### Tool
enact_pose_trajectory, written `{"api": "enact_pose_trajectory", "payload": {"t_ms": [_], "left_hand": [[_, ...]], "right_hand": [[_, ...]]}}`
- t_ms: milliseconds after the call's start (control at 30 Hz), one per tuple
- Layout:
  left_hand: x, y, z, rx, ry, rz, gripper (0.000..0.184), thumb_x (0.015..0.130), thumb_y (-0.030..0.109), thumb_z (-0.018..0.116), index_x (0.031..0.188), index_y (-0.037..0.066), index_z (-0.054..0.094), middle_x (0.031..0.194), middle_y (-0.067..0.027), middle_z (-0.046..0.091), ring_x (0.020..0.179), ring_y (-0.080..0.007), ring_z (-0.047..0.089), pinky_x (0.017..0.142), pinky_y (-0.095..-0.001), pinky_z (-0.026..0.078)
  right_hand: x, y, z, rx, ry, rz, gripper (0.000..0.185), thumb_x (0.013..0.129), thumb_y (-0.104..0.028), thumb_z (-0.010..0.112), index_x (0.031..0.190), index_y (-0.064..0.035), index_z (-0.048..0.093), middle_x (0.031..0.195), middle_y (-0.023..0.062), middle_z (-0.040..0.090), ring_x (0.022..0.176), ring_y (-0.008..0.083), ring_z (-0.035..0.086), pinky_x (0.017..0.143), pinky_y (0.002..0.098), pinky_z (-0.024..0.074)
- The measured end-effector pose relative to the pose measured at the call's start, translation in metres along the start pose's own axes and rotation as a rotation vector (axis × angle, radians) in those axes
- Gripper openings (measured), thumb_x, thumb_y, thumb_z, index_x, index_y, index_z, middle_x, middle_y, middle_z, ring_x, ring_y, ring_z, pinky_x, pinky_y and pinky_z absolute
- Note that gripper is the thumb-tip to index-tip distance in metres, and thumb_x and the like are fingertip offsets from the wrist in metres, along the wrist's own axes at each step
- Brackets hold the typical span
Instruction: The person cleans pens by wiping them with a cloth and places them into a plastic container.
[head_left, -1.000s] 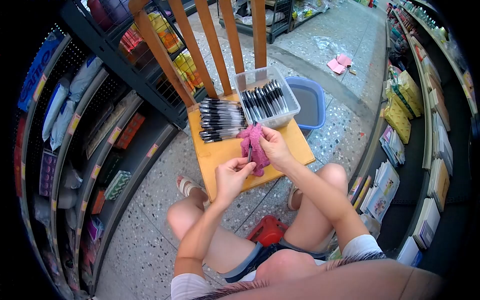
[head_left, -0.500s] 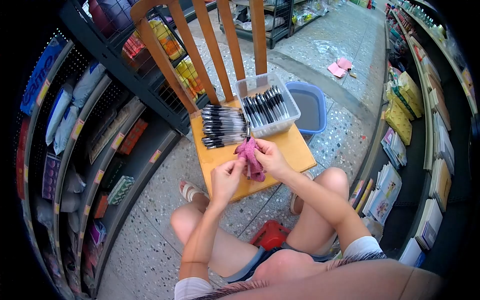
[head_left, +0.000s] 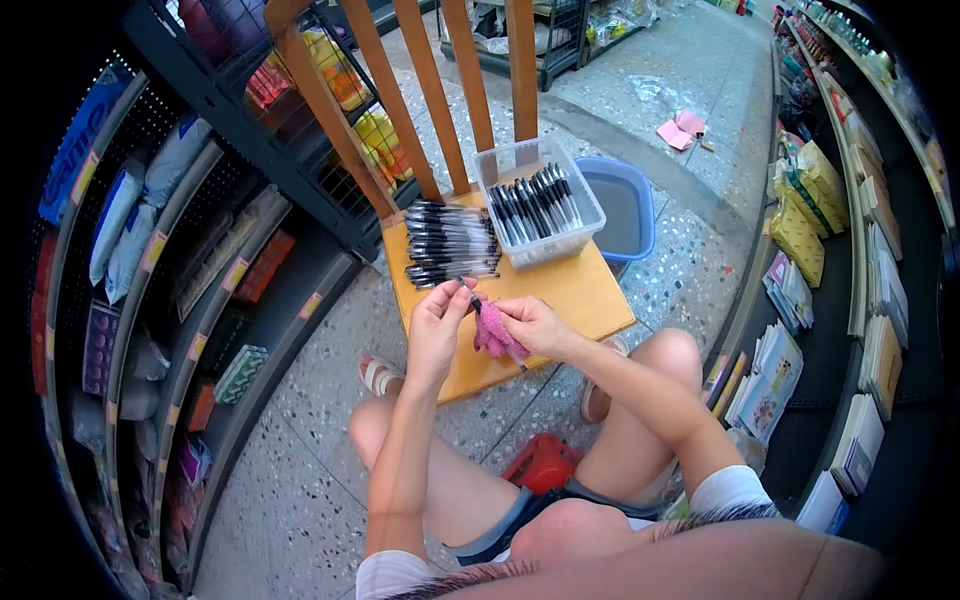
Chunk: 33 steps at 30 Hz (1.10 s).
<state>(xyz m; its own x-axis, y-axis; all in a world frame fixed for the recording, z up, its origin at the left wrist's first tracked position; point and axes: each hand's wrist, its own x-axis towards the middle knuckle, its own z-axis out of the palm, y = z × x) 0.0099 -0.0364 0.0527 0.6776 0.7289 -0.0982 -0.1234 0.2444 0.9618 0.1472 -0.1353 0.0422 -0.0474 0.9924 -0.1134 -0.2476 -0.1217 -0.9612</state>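
My left hand [head_left: 438, 325] pinches the upper end of a black-and-clear pen [head_left: 474, 298] above the chair seat. My right hand [head_left: 535, 327] is closed on a pink cloth [head_left: 491, 332] that wraps around the pen's middle. The pen's other end pokes out below the cloth. Just beyond my hands, a stack of similar pens [head_left: 445, 240] lies on the wooden chair seat [head_left: 585, 302]. Beside it a clear plastic box [head_left: 548, 250] holds several more pens, standing at a slant.
A blue basin [head_left: 648, 215] of greyish water stands on the floor behind the chair's right side. Shelves of packets [head_left: 125, 250] curve along the left, and shelves with notebooks [head_left: 770, 380] along the right. Pink paper pieces [head_left: 683, 130] lie on the floor. A red stool [head_left: 543, 463] is under me.
My left hand has moved up from the cloth's lower side to the pen's upper end. The pen has tilted from nearly upright to slanting, with the cloth still around it.
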Motion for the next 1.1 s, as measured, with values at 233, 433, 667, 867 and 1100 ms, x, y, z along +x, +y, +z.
{"api": "enact_pose_trajectory", "payload": {"t_ms": [233, 433, 667, 867, 1100], "left_hand": [[0.000, -0.003, 0.006, 0.016, 0.119, 0.059, 0.015, 0.089, 0.013, 0.059, 0.097, 0.000, 0.059, 0.085, -0.0037, 0.063, 0.077, -0.0078, 0.058, 0.074, -0.0211, 0.045], [0.001, -0.009, 0.006, 0.080, 0.205, 0.123, 0.011, 0.089, 0.014, 0.059, 0.087, 0.003, 0.058, 0.079, 0.0001, 0.061, 0.070, -0.0045, 0.053, 0.066, -0.0188, 0.042], [0.005, -0.008, 0.004, 0.023, 0.223, 0.179, 0.009, 0.089, 0.012, 0.058, 0.089, 0.003, 0.058, 0.082, -0.0005, 0.060, 0.076, -0.0055, 0.055, 0.071, -0.0194, 0.044], [0.008, -0.007, 0.003, -0.079, 0.160, 0.174, 0.014, 0.091, 0.013, 0.054, 0.098, 0.000, 0.056, 0.090, -0.0041, 0.060, 0.083, -0.0092, 0.057, 0.079, -0.0224, 0.044], [0.007, -0.006, -0.002, -0.116, 0.098, 0.167, 0.021, 0.094, 0.016, 0.049, 0.106, 0.000, 0.054, 0.093, -0.0061, 0.061, 0.089, -0.0125, 0.057, 0.086, -0.0274, 0.043]], "right_hand": [[0.002, 0.010, -0.001, -0.007, -0.011, -0.071, 0.022, 0.092, -0.015, 0.044, 0.088, -0.0022, 0.061, 0.072, 0.0015, 0.060, 0.061, 0.0052, 0.053, 0.052, 0.0194, 0.0414], [-0.003, -0.003, 0.003, -0.034, 0.005, -0.036, 0.021, 0.092, -0.015, 0.044, 0.087, -0.0023, 0.061, 0.072, 0.0019, 0.061, 0.058, 0.0053, 0.052, 0.050, 0.0194, 0.0405], [0.000, 0.007, 0.000, -0.064, 0.019, -0.008, 0.024, 0.092, -0.019, 0.044, 0.087, -0.0045, 0.063, 0.070, 0.0002, 0.061, 0.052, 0.0030, 0.048, 0.041, 0.0186, 0.0361], [0.002, 0.025, -0.006, 0.000, 0.010, 0.003, 0.027, 0.094, -0.024, 0.045, 0.091, -0.0038, 0.063, 0.074, 0.0003, 0.062, 0.057, 0.0037, 0.051, 0.047, 0.0184, 0.0385], [0.000, 0.029, -0.011, 0.038, -0.052, 0.026, 0.029, 0.096, -0.024, 0.045, 0.097, -0.0013, 0.062, 0.083, 0.0015, 0.064, 0.069, 0.0044, 0.056, 0.060, 0.0188, 0.0441]]}}
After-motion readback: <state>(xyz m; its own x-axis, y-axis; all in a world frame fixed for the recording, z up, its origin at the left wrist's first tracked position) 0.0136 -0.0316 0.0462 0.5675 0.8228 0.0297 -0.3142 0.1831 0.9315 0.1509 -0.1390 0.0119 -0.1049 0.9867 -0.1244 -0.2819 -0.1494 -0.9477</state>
